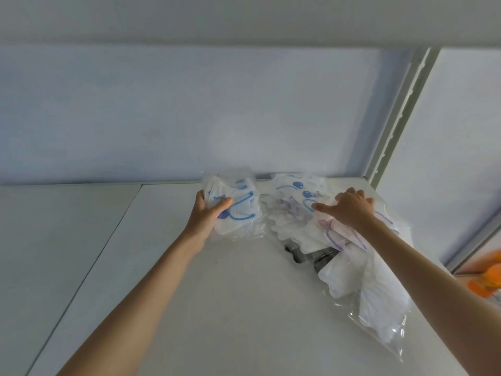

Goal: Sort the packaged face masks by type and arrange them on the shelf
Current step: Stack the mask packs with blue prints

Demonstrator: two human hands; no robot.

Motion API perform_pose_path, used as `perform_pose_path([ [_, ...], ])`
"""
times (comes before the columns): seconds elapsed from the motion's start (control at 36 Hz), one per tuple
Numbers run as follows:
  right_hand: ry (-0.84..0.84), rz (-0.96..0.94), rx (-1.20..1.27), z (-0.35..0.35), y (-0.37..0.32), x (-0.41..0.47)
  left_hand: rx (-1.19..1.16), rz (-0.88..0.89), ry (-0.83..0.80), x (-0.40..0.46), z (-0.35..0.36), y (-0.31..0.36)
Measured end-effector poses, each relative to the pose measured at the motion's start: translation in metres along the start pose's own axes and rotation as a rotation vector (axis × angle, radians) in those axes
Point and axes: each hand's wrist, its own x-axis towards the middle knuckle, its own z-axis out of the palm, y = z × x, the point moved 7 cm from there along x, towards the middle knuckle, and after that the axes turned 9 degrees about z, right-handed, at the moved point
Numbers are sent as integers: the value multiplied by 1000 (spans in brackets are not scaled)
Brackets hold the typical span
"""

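A white shelf board carries a heap of packaged face masks at its back right. My left hand grips a clear packet with a white mask and blue ear loops, thumb on top, held near the back wall. To the right lies the mixed pile: packets with blue print at the back, purple-looped masks in the middle, plain white masks toward the front. My right hand rests on that pile with fingers spread and fairly straight. A black packet peeks out under the pile.
The shelf's pale back wall stands right behind the masks. A slotted metal upright borders the shelf on the right. A seam divides this board from the one on the left. Something orange shows at the far right edge.
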Motion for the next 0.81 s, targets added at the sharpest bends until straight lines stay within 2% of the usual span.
perform_pose_path([
  [0.11,-111,21,-32,14,-4,1,-16,-14,-7,-7,3,-1],
  [0.25,-130,36,143,16,-9,1,6,-7,4,-15,1,-2],
  [0.56,-137,44,799,0,-17,-7,26,3,35,-21,-15,1],
  [0.69,-303,252,1294,5,-12,-4,26,18,32,-21,-18,5],
  [0.75,-376,306,1393,4,-12,-9,22,20,29,-20,-18,5],
  [0.81,-437,283,1469,-1,-17,-14,21,15,20,-21,-17,5],
])
